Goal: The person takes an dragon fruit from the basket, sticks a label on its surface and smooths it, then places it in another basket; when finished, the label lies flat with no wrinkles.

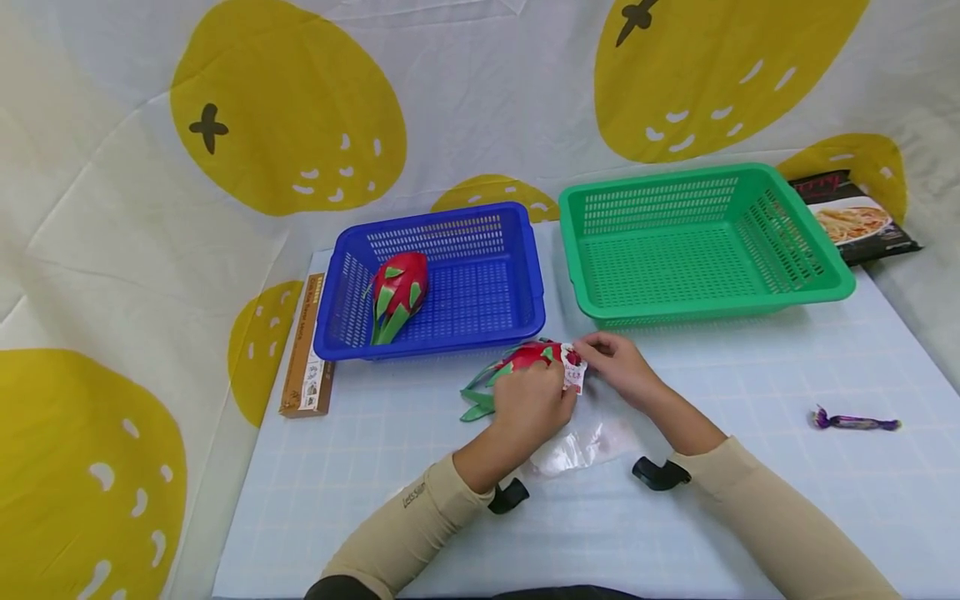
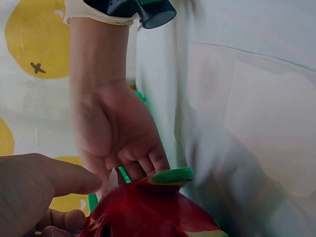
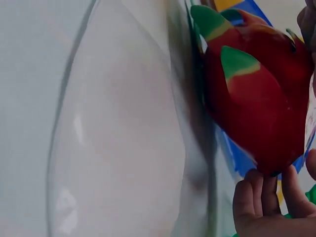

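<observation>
Lying just in front of the blue basket [image 1: 450, 344], a red dragon fruit [image 1: 528, 354] is being held, in the head view, beneath the curled left hand [image 1: 528, 404], while the white label [image 1: 573, 371] at its right end is being touched by the right hand [image 1: 618, 367]. Adjustment of this label is apparently being carried out; for the next move, a steadied fruit and a light fingertip grasp are being called for, by judgement. Reach to the rear is being limited by the blue rim and the green basket [image 1: 720, 308]; open room is being offered to the right, across the tablecloth [image 1: 757, 375] toward the purple candy [image 1: 858, 422]. The near side is being occupied by a clear plastic bag [image 1: 585, 446].

In the left wrist view, the label's pale edge is being approached closely by a left digit [image 2: 74, 175].

In the right wrist view, the fruit's tip is being touched by nearly straight right fingers [image 3: 269, 195]; whether the label is being pinched cannot be told.
</observation>
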Demonstrator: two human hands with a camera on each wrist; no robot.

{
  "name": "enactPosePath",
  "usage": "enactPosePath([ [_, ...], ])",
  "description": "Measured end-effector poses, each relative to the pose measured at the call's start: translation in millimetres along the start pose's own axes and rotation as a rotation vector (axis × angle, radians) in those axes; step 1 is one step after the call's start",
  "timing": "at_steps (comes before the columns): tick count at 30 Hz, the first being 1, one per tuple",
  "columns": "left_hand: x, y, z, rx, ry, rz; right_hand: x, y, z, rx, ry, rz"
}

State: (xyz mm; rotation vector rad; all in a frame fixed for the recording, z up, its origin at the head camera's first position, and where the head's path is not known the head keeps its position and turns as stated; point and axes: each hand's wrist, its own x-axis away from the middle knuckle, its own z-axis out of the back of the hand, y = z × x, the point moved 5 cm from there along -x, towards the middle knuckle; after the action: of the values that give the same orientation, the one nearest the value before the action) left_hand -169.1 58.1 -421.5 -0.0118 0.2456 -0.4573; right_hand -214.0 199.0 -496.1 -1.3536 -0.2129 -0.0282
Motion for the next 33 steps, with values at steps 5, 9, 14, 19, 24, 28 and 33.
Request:
enactPosePath([
  [5, -0.9, 0.2, -1.7, -0.023, -0.020, 0.008, 3, 3, 1, -0.062, -0.060, 0.049],
  [9, -1.3, -0.6, -3.0, -0.023, -0.069, 0.016, 4, 4, 0, -0.089, -0.064, 0.065],
  [14, -0.9, -0.8, -3.0, -0.008, -0.029, -0.004, 5, 2, 0, -0.108, -0.043, 0.061],
  [19, 0.7, -1.6, -2.6, 0.032, 0.078, -0.048, 2, -2, -5, -0.100, -0.020, -0.018],
  [24, 2.6, -1.6, -2.9, 0.019, 0.116, -0.088, -2, -3, -7, -0.062, 0.015, -0.125],
  [28, 2.7, -0.9, -3.0, -0.008, 0.091, -0.100, -7, -4, -7, -0.071, 0.035, -0.178],
  [33, 2.7, -1.4, -3.8, -0.014, 0.106, -0.104, -11, -3, -10, -0.113, 0.060, -0.174],
])
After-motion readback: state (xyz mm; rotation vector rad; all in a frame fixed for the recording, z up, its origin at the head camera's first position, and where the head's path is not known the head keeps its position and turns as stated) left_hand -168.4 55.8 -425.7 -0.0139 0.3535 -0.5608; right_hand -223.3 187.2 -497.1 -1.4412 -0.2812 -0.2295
